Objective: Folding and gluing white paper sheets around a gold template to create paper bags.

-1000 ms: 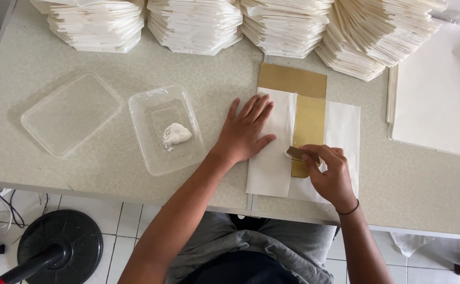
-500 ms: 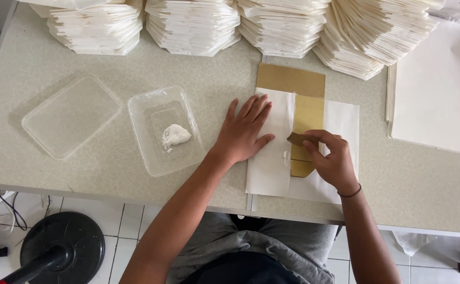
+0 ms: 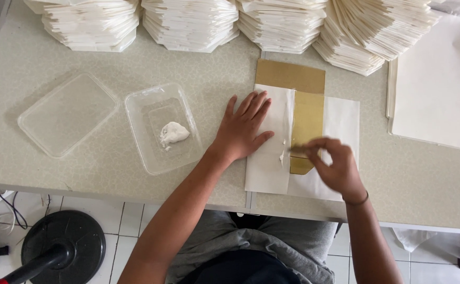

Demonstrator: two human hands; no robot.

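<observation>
My left hand (image 3: 244, 129) lies flat, fingers spread, on the folded left flap of a white paper sheet (image 3: 265, 168). A gold-brown card (image 3: 306, 118) shows through the gap between the paper's two flaps. My right hand (image 3: 335, 168) pinches a small flat stick (image 3: 299, 149) whose tip touches the edge of the left flap, where small dabs of white paste (image 3: 282, 155) sit. The right hand is blurred by motion.
A clear plastic tub (image 3: 162, 129) holding a lump of white paste (image 3: 173, 133) stands left of my left hand, its clear lid (image 3: 67, 114) beside it. Stacks of folded white paper pieces (image 3: 198, 23) line the table's far edge. Flat white sheets (image 3: 435, 89) lie at right.
My right hand has moved left and up from the lower part of the gold card to the left flap's edge, leaving dabs of paste there. My left hand has stayed put.
</observation>
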